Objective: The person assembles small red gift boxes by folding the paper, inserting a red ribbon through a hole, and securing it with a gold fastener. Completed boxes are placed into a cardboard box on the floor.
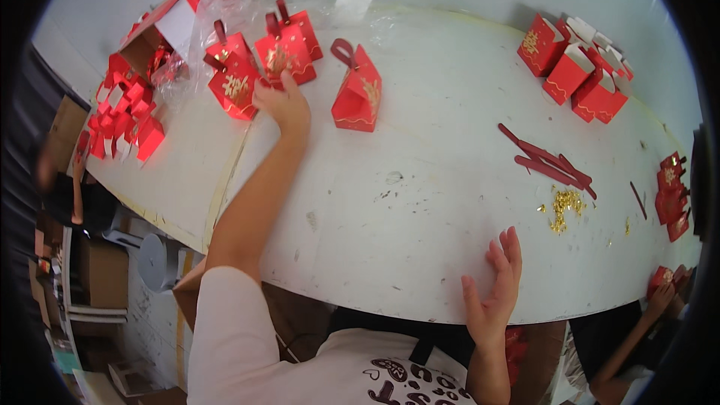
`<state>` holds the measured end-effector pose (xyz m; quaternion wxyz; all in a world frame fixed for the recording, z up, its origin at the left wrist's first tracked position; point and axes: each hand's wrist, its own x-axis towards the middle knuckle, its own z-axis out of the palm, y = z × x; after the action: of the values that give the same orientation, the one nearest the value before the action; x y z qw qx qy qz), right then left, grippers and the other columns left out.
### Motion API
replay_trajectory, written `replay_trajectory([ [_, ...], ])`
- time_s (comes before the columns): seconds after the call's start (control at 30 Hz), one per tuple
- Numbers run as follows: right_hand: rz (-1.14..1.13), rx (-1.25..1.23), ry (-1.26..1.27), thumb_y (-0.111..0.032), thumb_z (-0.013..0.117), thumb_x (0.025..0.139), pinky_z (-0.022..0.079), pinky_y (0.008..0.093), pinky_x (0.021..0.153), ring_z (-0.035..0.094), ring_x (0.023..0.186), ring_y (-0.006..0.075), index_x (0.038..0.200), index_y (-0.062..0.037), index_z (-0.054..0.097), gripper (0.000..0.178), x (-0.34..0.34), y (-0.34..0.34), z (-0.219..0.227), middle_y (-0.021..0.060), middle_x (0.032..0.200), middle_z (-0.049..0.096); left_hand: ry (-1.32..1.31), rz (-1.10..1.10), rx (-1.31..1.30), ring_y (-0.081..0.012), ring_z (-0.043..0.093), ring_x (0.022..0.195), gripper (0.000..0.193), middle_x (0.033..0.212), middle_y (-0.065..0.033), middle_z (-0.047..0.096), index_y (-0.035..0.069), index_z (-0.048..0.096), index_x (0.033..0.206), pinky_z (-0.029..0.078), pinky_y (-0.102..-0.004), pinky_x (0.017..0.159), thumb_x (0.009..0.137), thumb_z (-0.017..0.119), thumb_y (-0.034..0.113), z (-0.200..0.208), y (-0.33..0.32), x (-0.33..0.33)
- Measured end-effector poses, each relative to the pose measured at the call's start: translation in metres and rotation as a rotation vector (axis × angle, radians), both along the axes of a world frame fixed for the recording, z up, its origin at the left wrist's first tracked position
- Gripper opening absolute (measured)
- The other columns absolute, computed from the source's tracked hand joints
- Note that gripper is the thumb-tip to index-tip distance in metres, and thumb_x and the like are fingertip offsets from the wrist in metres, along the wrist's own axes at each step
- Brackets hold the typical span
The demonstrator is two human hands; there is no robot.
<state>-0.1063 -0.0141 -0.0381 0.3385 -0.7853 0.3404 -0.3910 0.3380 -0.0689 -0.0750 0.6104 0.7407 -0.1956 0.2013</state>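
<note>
My left hand reaches out to a group of red gift boxes with gold print and dark red ribbon loops. Its fingers are spread at the lower edge of a middle box, beside the leftmost box; whether they touch either is hard to tell. Just right of that hand stands a single finished-looking red box with a ribbon loop on top. My right hand hovers at the table's near edge, palm turned inward, fingers apart, with nothing in it.
Open-topped red boxes cluster at the far right. Dark red ribbon strips lie near small gold pieces. More red boxes pile up at left by crumpled clear plastic. Other people's hands show at both sides.
</note>
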Motion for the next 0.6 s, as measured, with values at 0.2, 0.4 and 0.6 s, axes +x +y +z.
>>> replay_trajectory([
  [0.2,-0.037,-0.015,-0.033,0.001,0.065,0.075,0.038,0.045,0.1,0.036,0.129,0.0407,0.123,0.0016,0.049,0.051,-0.012,-0.002,-0.004,0.0276,0.142,0.029,-0.307,-0.175,0.146,-0.0386,0.03,0.125,0.091,0.136,-0.0276,0.026,-0.01,0.024,0.134,0.025,-0.0446,0.105,0.07,0.08,0.023,0.015,-0.026,-0.129],
  [0.4,-0.196,-0.159,-0.355,0.006,0.065,0.073,0.051,0.0409,0.081,0.052,0.112,0.0382,0.108,0.0033,0.058,0.036,-0.074,0.03,-0.019,0.03,0.126,0.047,-0.295,0.655,0.494,-0.037,0.059,0.085,0.098,0.102,-0.0298,0.054,-0.015,0.031,0.121,0.052,-0.0444,0.068,0.07,0.071,0.058,-0.031,-0.091,0.038],
  [0.6,-1.265,0.051,0.01,0.005,0.059,0.074,0.045,0.0378,0.088,0.054,0.101,0.0329,0.103,-0.0009,0.055,0.03,-0.238,0.089,-0.164,0.0185,0.109,0.055,-0.471,0.064,0.461,-0.0325,0.046,0.107,0.084,0.12,-0.0287,0.04,-0.01,0.027,0.128,0.045,-0.0485,0.083,0.079,0.063,0.049,-0.008,-0.099,-0.023],
])
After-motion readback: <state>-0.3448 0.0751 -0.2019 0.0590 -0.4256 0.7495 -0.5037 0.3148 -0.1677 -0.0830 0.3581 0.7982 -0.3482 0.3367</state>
